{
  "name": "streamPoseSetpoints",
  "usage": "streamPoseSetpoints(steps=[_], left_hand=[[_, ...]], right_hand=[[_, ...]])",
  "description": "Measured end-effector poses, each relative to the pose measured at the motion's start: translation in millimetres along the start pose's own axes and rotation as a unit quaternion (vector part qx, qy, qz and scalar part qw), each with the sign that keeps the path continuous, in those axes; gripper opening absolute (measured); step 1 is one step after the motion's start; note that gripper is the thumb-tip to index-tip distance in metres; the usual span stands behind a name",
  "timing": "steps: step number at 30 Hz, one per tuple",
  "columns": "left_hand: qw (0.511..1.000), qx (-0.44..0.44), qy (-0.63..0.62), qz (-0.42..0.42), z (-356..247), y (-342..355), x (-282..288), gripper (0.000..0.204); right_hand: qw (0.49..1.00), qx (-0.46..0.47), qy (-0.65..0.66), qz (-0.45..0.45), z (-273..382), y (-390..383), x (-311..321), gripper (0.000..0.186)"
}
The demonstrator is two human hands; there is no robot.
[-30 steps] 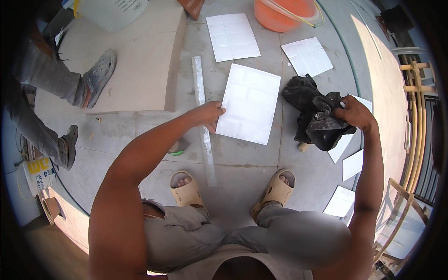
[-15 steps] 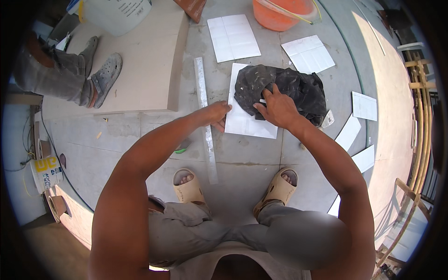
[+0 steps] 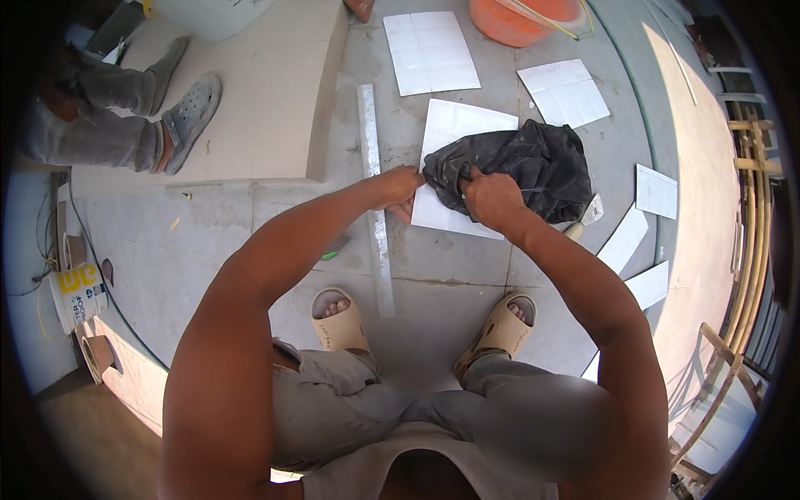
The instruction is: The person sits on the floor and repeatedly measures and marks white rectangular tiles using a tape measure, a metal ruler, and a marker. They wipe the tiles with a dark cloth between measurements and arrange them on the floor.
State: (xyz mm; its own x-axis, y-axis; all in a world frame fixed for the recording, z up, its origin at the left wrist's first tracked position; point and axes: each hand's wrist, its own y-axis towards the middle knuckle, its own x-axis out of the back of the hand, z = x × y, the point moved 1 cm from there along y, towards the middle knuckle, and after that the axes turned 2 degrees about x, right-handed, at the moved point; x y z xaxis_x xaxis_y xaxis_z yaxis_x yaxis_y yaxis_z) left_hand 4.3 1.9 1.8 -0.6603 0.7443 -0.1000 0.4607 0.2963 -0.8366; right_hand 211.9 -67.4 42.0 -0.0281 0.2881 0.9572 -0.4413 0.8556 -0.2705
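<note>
A white tile point(image 3: 454, 218) lies on the grey floor in front of me, partly covered by a crumpled, dusty black cloth point(image 3: 546, 167). My left hand point(image 3: 400, 192) grips the tile's left edge, thumb on top and fingers beside and under it. With its fingers closed in the folds, my right hand point(image 3: 493, 200) presses the cloth onto the tile. Just left of the tile lies a long metal straightedge point(image 3: 375, 192), passing beneath my left wrist. A scraper point(image 3: 590, 212) with a light handle rests beside the cloth's right end.
More white tiles point(image 3: 432, 54) lie beyond and to the right. An orange tub point(image 3: 521, 21) stands at the far side. Another person's grey clogs point(image 3: 193, 121) are on a raised slab point(image 3: 258, 108) at left. A hose point(image 3: 637, 108) runs along the right.
My right hand has drawn the cloth's near end down and left toward the tile's left edge, uncovering the tile's far part. My left hand still holds that edge.
</note>
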Motion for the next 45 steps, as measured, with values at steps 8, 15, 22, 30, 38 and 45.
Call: streamPoseSetpoints(steps=[8, 15, 22, 30, 38, 45], left_hand=[[1.000, -0.023, 0.010, -0.001, 7, 0, 2, 0.044], [1.000, -0.012, 0.005, -0.017, 4, 8, 3, 0.043], [0.999, -0.020, 0.019, -0.025, 9, 7, 0, 0.045], [0.997, -0.042, 0.046, -0.033, -1, -4, -2, 0.045], [0.997, -0.045, 0.040, -0.042, 8, 6, -1, 0.046], [0.998, -0.046, 0.031, -0.042, 13, 6, -2, 0.046]], right_hand=[[0.993, -0.046, -0.055, 0.092, -26, -26, 12, 0.017], [0.977, 0.144, -0.022, 0.155, 35, -31, 11, 0.019], [0.991, -0.101, -0.020, 0.083, -53, -38, 17, 0.024], [0.998, -0.014, 0.004, 0.061, -2, 24, 25, 0.030], [0.996, -0.083, -0.017, 0.022, -34, 68, 16, 0.027], [0.991, -0.137, 0.006, 0.004, -32, 101, 35, 0.028]])
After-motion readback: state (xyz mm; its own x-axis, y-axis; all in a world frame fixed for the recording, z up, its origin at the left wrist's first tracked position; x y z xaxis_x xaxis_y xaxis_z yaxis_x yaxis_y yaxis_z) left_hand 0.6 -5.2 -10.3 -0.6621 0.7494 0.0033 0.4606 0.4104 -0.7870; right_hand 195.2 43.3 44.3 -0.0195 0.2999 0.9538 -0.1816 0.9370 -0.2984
